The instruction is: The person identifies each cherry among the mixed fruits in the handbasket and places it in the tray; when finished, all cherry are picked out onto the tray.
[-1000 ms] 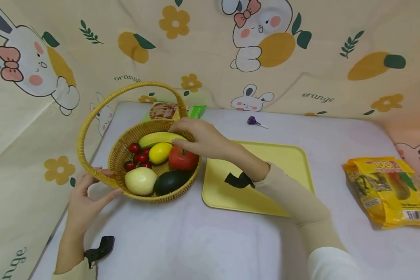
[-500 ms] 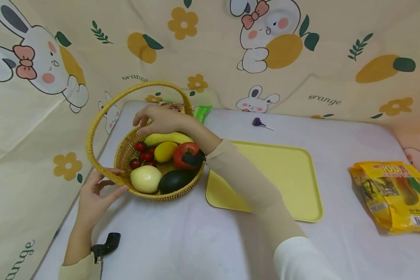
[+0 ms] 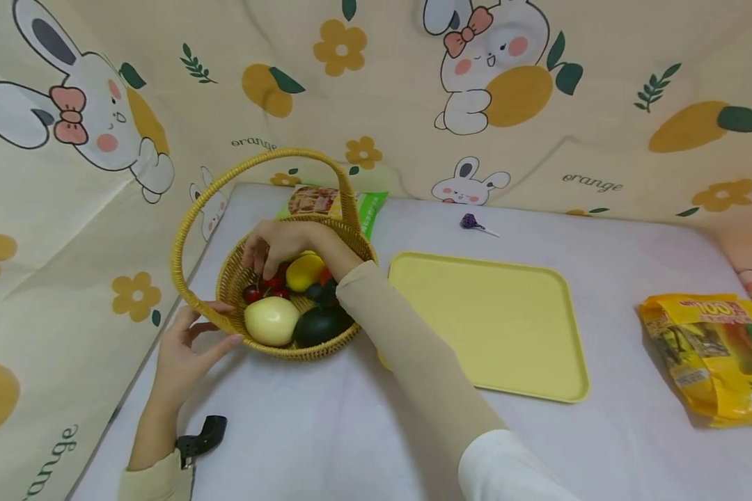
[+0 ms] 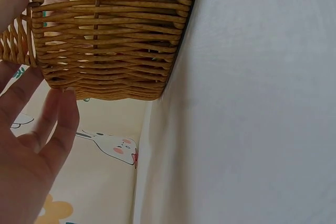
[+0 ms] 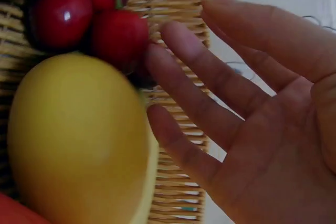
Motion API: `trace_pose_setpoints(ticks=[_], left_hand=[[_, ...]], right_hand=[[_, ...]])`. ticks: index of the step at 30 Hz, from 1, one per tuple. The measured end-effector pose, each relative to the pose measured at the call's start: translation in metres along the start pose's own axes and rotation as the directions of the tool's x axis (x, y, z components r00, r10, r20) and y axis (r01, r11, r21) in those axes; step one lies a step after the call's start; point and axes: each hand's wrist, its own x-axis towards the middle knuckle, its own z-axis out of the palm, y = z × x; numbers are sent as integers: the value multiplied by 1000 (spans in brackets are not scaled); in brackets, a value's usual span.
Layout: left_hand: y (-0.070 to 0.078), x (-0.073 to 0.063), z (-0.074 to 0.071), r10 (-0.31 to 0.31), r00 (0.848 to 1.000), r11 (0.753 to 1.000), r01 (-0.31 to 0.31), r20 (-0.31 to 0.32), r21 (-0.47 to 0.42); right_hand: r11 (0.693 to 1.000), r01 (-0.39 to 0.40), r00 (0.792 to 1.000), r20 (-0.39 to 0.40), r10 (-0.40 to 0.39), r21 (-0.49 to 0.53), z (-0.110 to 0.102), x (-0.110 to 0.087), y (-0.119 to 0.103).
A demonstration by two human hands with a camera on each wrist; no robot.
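A yellow wicker basket (image 3: 301, 353) with a tall hoop handle stands on the left of the table. At the foot of that handle, my left hand (image 3: 188, 351) holds the rim between thumb and fingers; the left wrist view shows its fingertips against the weave (image 4: 110, 40). My right hand (image 3: 282, 245) is inside the basket, fingers loosely bent above the red cherries (image 5: 118, 38). Its fingertips come close to the cherries and the lemon (image 5: 79, 135); contact is unclear. A pale round fruit (image 3: 271, 321) and an avocado (image 3: 322, 327) lie nearer. My forearm hides most of the red fruit and banana.
A yellow tray (image 3: 495, 327) lies right of the basket, partly under my right sleeve. Behind it is a purple lollipop (image 3: 471, 221). A yellow snack bag (image 3: 708, 355) lies far right; a green-edged packet (image 3: 370, 209) sits behind the basket. Printed cloth (image 3: 401, 83) borders the table.
My right hand has gone from the basket's right side, above the tomato-like fruit, leftward and then down to the cherries. My left hand stays on the rim. The head view has shifted slightly.
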Motion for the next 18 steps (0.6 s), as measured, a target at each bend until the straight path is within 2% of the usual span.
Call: trace_pose_setpoints(ticks=[7,13,18], left_hand=[[4,0,1,-2,1000,999,2,10,33],[5,1,0,9,1000,998,-10,4,60],[6,2,1,18,1000,998,-19,8,53]], right_hand=[[1000,4,999,41,-5,16,6,2,14],[998,59,998,13,-59,-11,8,4,21],[998,54,999,-2,-54,-24,8,4,24]])
